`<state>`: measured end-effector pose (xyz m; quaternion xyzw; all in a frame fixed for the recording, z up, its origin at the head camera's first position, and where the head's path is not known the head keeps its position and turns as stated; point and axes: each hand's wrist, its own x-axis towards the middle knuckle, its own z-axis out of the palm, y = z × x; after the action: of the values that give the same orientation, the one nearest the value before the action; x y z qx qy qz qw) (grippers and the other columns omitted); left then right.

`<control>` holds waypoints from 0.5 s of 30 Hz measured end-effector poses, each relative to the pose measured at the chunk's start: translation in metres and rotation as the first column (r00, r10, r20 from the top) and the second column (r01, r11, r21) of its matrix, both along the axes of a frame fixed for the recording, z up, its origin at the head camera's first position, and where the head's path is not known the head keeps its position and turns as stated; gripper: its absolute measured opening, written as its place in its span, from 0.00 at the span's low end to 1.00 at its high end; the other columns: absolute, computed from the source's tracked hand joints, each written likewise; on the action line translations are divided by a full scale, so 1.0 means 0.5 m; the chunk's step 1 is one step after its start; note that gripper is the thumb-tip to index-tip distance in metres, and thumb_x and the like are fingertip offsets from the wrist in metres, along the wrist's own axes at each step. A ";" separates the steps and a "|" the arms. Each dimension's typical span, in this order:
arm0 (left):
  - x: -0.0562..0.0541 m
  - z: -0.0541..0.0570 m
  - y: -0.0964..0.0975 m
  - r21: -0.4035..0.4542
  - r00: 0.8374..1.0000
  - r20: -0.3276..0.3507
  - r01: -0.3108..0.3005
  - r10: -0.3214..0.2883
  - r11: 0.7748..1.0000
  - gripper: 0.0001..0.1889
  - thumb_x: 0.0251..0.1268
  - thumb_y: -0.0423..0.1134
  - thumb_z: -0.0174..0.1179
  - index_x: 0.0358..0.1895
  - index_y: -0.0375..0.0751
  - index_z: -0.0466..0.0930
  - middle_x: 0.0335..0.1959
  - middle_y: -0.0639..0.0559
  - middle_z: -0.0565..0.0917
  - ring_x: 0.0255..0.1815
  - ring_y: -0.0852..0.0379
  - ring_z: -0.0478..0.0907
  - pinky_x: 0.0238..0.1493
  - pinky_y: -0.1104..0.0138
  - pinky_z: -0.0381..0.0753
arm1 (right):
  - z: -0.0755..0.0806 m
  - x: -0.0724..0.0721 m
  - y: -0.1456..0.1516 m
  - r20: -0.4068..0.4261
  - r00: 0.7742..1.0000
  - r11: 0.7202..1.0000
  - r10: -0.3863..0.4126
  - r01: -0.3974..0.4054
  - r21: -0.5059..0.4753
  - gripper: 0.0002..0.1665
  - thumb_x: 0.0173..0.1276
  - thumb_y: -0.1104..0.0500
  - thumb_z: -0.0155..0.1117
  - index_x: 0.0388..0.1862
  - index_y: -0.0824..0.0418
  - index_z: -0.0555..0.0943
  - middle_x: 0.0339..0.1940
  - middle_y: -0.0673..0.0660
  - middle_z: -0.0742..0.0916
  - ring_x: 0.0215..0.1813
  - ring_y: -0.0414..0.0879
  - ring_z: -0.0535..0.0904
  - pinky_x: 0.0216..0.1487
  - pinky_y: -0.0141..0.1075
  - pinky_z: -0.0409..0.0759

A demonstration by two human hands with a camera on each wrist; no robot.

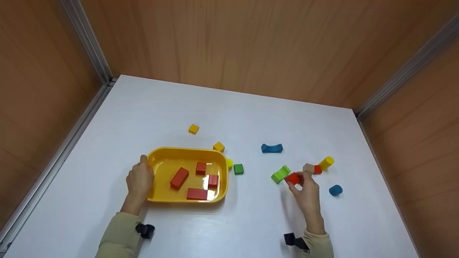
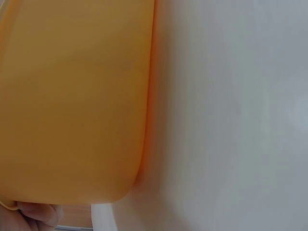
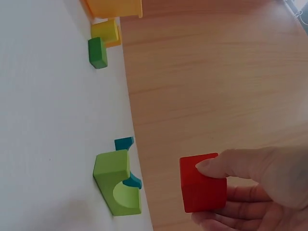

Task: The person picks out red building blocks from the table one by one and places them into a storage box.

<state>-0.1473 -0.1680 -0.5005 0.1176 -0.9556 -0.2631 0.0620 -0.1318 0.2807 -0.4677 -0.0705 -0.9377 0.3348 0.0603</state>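
Observation:
My left hand [image 1: 139, 179] grips the left rim of a yellow tray [image 1: 157, 197]; in the left wrist view the tray's side wall [image 2: 77, 110] fills much of the frame, with a few fingers at its lower corner. Inside the tray lie several red blocks, among them a long one [image 1: 179, 178] and a cube [image 1: 200, 168]. Over the right side of the table, my right hand [image 1: 306, 195] pinches a red block [image 3: 203, 185] between thumb and fingers. Close to that block is a light green arched block [image 1: 280, 174]. Past the fingers sit a beige block [image 1: 308, 168] and another red block [image 1: 317, 169].
A yellow cylinder [image 1: 326, 163] and a blue round block [image 1: 336, 190] are at the right. A blue arched block [image 1: 272, 148] lies farther back. Beside the tray are a green cube [image 1: 238, 169] and yellow blocks [image 1: 218, 146]. Wooden panels [image 1: 229, 46] wall the white table.

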 end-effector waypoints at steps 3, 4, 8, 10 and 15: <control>0.000 0.000 0.001 0.002 1.000 0.013 -0.005 0.005 1.000 0.11 0.63 0.29 0.45 0.46 0.28 0.62 0.26 0.35 0.75 0.21 0.44 0.74 0.24 0.54 0.75 | 0.006 -0.003 -0.014 -0.019 1.000 1.000 0.021 -0.021 -0.006 0.25 0.51 0.66 0.67 0.48 0.69 0.70 0.45 0.65 0.78 0.45 0.55 0.75 0.47 0.43 0.73; 0.000 0.000 0.001 0.001 1.000 0.012 -0.005 0.005 1.000 0.11 0.63 0.29 0.45 0.46 0.28 0.62 0.26 0.35 0.75 0.22 0.44 0.74 0.24 0.54 0.75 | 0.007 -0.004 -0.019 -0.025 0.999 1.000 0.026 -0.026 -0.009 0.25 0.51 0.66 0.67 0.48 0.69 0.70 0.45 0.65 0.78 0.45 0.54 0.75 0.47 0.43 0.73; 0.001 -0.001 0.001 -0.005 1.000 -0.010 0.000 0.000 1.000 0.10 0.62 0.28 0.45 0.45 0.28 0.63 0.25 0.35 0.75 0.21 0.43 0.74 0.22 0.55 0.74 | 0.014 -0.008 -0.038 -0.074 0.996 0.998 0.053 -0.055 -0.023 0.24 0.51 0.66 0.67 0.47 0.70 0.71 0.44 0.65 0.79 0.43 0.54 0.75 0.46 0.43 0.74; 0.001 -0.001 0.001 -0.010 1.000 -0.028 0.008 -0.009 1.000 0.09 0.62 0.27 0.45 0.44 0.28 0.63 0.23 0.36 0.74 0.19 0.45 0.73 0.18 0.56 0.72 | 0.016 -0.011 -0.048 -0.119 0.990 0.997 0.071 -0.075 -0.031 0.24 0.50 0.66 0.67 0.46 0.70 0.71 0.42 0.64 0.80 0.41 0.53 0.75 0.45 0.43 0.75; 0.000 -0.001 0.000 -0.019 0.998 -0.053 0.021 -0.022 1.000 0.07 0.61 0.27 0.44 0.41 0.28 0.63 0.19 0.40 0.73 0.15 0.49 0.70 0.14 0.61 0.68 | 0.023 -0.019 -0.075 -0.192 0.975 0.991 0.115 -0.126 -0.047 0.23 0.48 0.66 0.69 0.43 0.70 0.73 0.40 0.63 0.80 0.38 0.54 0.75 0.42 0.43 0.75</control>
<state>-0.1472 -0.1681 -0.5011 0.0997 -0.9571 -0.2580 0.0857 -0.1414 0.2434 -0.4563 0.0168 -0.9201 0.3703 0.1267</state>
